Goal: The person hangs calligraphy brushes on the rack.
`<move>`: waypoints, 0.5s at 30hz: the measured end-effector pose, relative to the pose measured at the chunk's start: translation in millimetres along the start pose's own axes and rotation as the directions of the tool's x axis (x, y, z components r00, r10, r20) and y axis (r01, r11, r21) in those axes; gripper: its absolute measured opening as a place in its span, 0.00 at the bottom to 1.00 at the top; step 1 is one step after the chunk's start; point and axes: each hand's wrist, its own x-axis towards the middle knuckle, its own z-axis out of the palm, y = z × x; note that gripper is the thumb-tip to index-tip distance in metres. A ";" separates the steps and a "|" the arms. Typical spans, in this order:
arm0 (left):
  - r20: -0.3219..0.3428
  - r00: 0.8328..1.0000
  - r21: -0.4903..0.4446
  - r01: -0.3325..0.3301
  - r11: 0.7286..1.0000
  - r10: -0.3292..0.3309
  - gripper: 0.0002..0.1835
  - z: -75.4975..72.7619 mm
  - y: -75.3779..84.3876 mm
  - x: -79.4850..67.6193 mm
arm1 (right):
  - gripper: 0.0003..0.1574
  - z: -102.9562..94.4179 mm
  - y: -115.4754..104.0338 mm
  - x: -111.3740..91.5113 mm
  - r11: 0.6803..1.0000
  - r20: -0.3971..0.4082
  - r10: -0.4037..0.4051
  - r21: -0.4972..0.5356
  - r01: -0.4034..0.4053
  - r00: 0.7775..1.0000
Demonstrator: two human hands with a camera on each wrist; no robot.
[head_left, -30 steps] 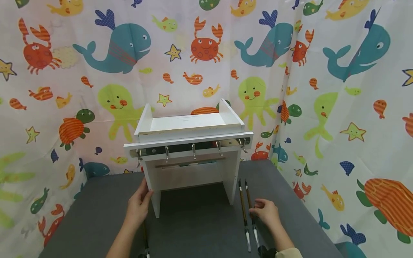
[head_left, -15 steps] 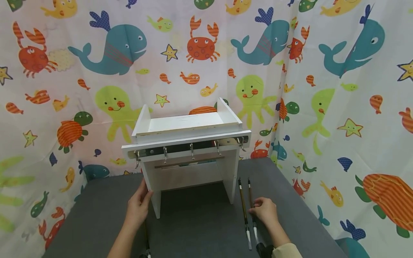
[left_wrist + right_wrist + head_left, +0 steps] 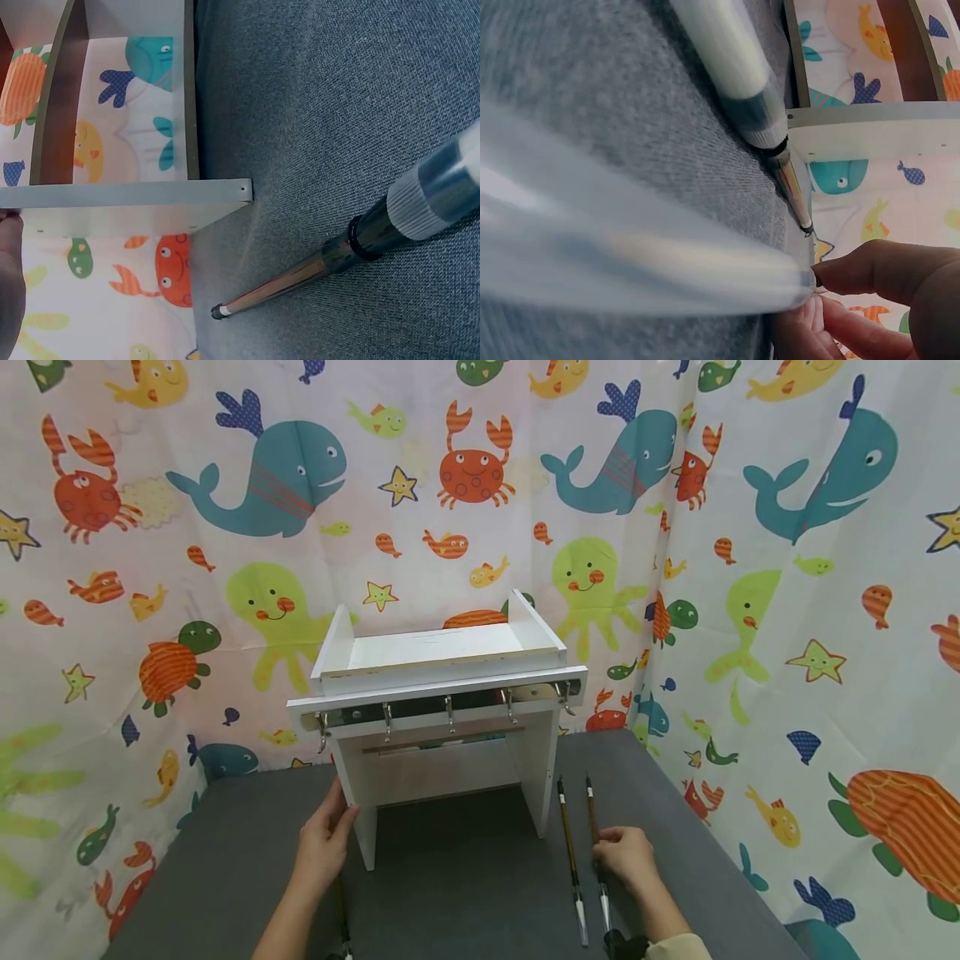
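A small white shelf (image 3: 438,675) with a row of metal hooks (image 3: 450,703) stands on the grey surface. My left hand (image 3: 321,842) touches the outer face of its left side panel (image 3: 363,835), with the thumb at the front edge. In the left wrist view, only part of the thumb (image 3: 10,277) shows beside the panel. To the right of the shelf, my right hand (image 3: 628,857) pinches a calligraphy brush (image 3: 592,806) by its dark handle. The brush's clear cap (image 3: 652,225) fills much of the right wrist view. A second capped brush (image 3: 569,843) lies alongside, nearer the shelf.
Another capped brush (image 3: 292,276) lies left of the shelf, partly hidden by my left forearm in the head view. A curtain (image 3: 420,552) printed with sea animals closes off the back and sides. The grey cloth (image 3: 450,902) covers the tabletop.
My right hand has shifted slightly to the right with the brush, widening the gap to the other one. The left hand stays at the side panel. The whole view has wobbled a little.
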 end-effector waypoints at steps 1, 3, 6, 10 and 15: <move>0.000 1.000 -0.001 -0.001 1.000 0.001 0.34 -0.2 -0.1 0.0 | 0.22 -0.5 0.1 -0.1 1.000 0.003 -0.001 0.013 0.001 1.000; 0.006 1.000 -0.002 0.007 1.000 -0.007 0.34 -0.7 -0.9 -0.1 | 0.23 -1.3 0.1 -0.7 0.999 0.015 0.005 0.050 -0.006 1.000; 0.016 1.000 -0.004 0.015 1.000 -0.015 0.34 -1.5 -1.4 -0.9 | 0.24 -3.6 -1.7 -2.6 0.992 0.030 0.011 0.123 -0.015 0.999; 0.018 1.000 -0.011 0.012 1.000 -0.012 0.34 -2.1 -1.1 -1.0 | 0.23 -7.7 -9.4 -4.4 0.968 0.045 0.005 0.252 -0.016 0.999; 0.012 1.000 -0.012 -0.001 1.000 0.001 0.33 -2.4 0.2 0.3 | 0.23 -12.5 -23.4 -4.9 0.933 0.049 -0.014 0.359 -0.005 0.999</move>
